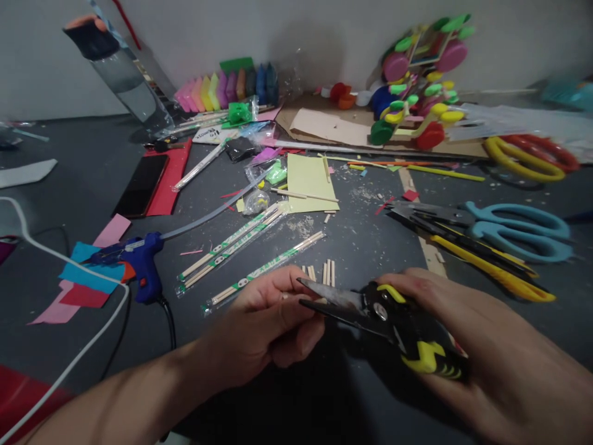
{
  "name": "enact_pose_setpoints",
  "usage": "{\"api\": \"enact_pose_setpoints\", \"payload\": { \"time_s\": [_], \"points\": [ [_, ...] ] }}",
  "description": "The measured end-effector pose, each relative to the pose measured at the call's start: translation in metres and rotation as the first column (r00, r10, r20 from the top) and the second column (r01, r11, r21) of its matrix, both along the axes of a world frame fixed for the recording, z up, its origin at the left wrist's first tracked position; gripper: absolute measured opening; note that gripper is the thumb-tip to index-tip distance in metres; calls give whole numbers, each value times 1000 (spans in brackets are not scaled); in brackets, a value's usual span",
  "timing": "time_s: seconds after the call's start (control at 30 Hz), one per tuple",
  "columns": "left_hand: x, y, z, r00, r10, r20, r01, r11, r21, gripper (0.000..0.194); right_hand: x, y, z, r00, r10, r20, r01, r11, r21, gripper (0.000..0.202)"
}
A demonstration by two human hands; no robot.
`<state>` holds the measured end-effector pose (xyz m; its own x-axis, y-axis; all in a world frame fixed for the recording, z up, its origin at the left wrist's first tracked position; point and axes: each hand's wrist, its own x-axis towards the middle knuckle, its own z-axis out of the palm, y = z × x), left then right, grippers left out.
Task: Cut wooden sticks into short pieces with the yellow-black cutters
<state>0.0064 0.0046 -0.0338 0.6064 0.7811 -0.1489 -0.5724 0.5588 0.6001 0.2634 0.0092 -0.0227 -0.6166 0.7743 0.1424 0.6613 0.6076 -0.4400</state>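
My right hand [445,321] grips a pair of snips [382,312] with black and yellow handles. Their blades stand apart and point left at the fingertips of my left hand [282,321]. That hand is closed in a pinch on a thin wooden stick [323,301]. Only small pale bits of the stick show, one of them between the blades; the fingers cover the rest. Just behind the blades, several short cut stick pieces [328,272] lie side by side. Wrapped disposable chopsticks [259,272] rest on the dark table beyond my left hand.
At left are a blue glue gun [146,266], a white cable [69,253], a phone [141,185] and a tilted water bottle [125,80]. Blue-handled scissors [519,228] and a yellow cutter [495,269] lie right. Colourful wheeled models [417,117] stand at the back near a yellow paper [312,179].
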Motion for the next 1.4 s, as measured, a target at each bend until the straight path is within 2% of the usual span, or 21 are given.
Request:
{"api": "enact_pose_setpoints", "payload": {
  "time_s": [0.17,0.37,0.53,0.7,0.9,1.1,1.27,1.4],
  "points": [
    [0,0,1,999,10,-41,-10,1000,1,16,-2,-2,1,1000,-1,18,1,1000,-14,47],
    [0,0,0,999,-9,-40,10,1000,11,21,0,-2,1,999,17,51,-22,996,92,49],
    [0,2,4,996,8,-85,-12,999,-41,21,-5,-1,6,998,-43,36,41,998,53,42],
    [0,1,3,999,27,-26,-28,999,-23,21,-7,-1,8,999,16,31,-19,997,74,44],
    [-1,1,3,999,12,-31,-13,1000,-27,19,-1,-4,1,999,-2,42,-1,998,58,50],
    [-1,1,4,999,19,-30,-19,1000,-11,17,1,-7,2,997,5,72,-11,997,78,50],
    [-1,1,1,1000,9,-20,-9,1000,-17,17,2,-7,0,997,-8,82,5,999,43,50],
    [-1,1,-1,999,11,-42,-11,1000,-1,20,2,-5,0,997,-3,82,-4,997,83,52]
  ]
}}
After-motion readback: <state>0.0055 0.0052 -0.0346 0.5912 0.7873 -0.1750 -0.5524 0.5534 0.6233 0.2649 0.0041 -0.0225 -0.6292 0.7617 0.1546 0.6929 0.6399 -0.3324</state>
